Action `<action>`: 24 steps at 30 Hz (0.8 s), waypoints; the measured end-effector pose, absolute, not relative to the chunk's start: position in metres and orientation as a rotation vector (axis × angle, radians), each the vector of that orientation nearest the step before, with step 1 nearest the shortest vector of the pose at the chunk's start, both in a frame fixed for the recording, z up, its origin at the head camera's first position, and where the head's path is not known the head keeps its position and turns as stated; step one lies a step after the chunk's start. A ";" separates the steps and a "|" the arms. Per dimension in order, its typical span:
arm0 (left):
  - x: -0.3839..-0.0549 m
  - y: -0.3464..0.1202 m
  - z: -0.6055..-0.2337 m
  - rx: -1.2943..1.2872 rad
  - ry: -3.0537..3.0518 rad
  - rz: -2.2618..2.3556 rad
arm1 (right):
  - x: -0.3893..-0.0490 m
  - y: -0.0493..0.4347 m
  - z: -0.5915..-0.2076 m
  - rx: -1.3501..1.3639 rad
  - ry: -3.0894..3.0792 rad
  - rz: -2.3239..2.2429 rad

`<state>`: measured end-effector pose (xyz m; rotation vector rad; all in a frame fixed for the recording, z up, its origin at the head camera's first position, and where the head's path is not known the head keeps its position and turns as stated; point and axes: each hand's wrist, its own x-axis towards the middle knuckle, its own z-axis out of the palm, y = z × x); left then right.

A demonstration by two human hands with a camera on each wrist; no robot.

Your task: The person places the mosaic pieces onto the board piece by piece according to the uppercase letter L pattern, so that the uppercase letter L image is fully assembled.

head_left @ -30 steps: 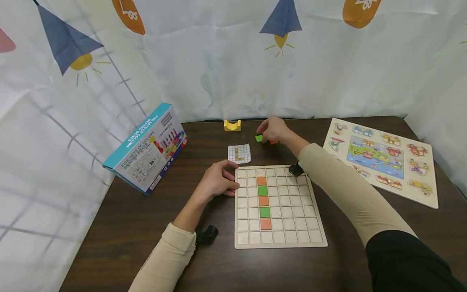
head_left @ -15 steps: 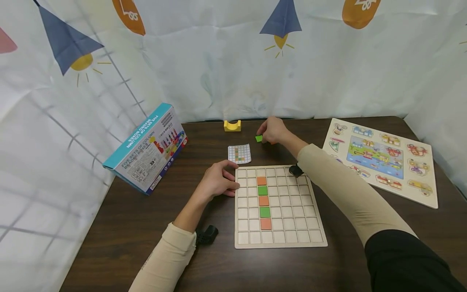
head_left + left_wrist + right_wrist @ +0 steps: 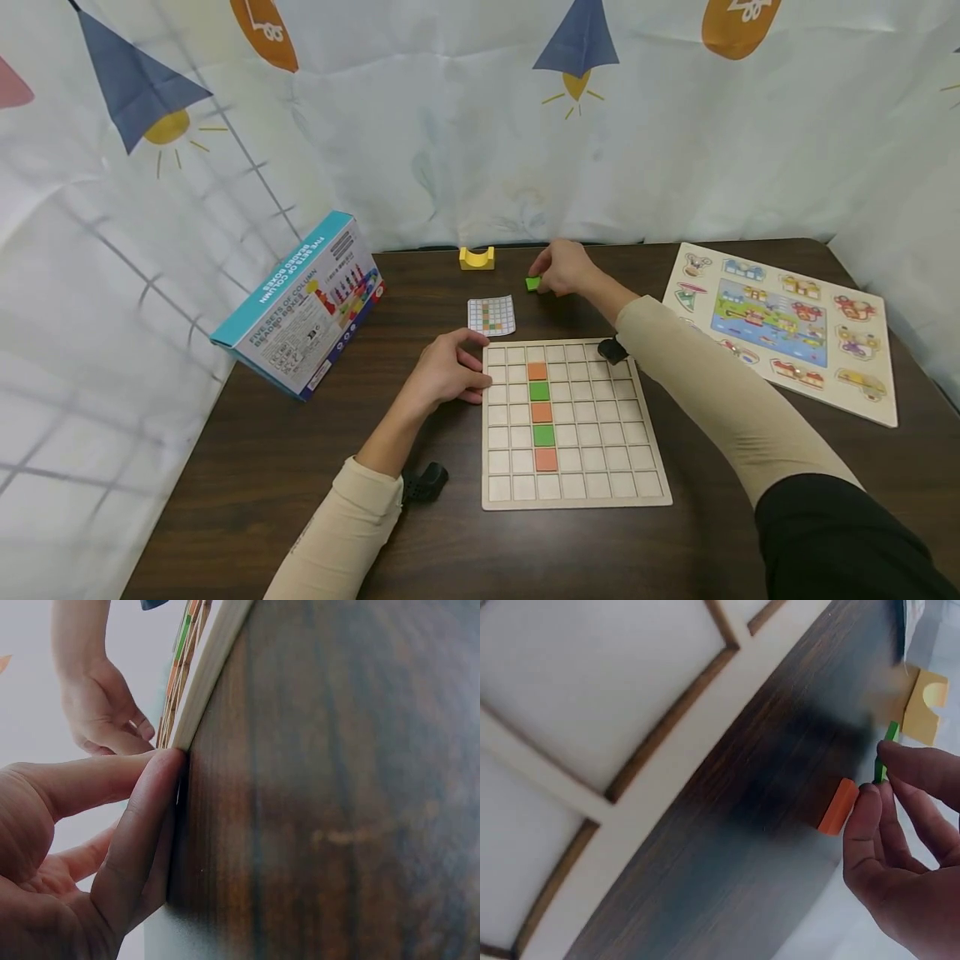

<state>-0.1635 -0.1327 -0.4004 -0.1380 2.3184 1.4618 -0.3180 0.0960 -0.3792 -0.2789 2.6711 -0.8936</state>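
Note:
My right hand (image 3: 566, 268) is at the back of the table; in the right wrist view its thumb and fingertips pinch a thin green tile (image 3: 880, 766). An orange tile stack (image 3: 838, 808) lies right beside those fingertips, hidden behind the hand in the head view. My left hand (image 3: 444, 367) rests at the left edge of a wooden grid board (image 3: 592, 504), fingertips touching its side in the left wrist view (image 3: 124, 832). One column of the board holds orange tiles (image 3: 542, 412) alternating with green tiles (image 3: 543, 435).
A small pattern card (image 3: 492, 315) lies just behind the board, with a yellow block (image 3: 477, 259) farther back. To the left stands a blue and white toy box (image 3: 300, 308). A picture puzzle board (image 3: 862, 392) lies at right, near the right sleeve. A curtain (image 3: 465, 150) hangs behind the table.
The right hand shifts very slightly to the right, and the orange piece seen beneath it earlier is now covered in the head view. The left hand and the board stay put.

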 end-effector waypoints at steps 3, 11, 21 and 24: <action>-0.164 -0.132 -0.400 -0.136 2.321 1.462 | -0.318 0.100 -0.380 -0.299 2.675 -0.901; -0.164 -0.132 -0.400 -0.138 2.318 1.460 | -0.310 0.107 -0.378 -0.306 2.660 -0.994; -0.164 -0.133 -0.400 -0.137 2.307 1.475 | -0.300 0.116 -0.376 -0.323 2.660 -1.025; -0.164 -0.133 -0.400 -0.139 2.305 1.476 | -0.297 0.119 -0.376 -0.335 2.666 -1.046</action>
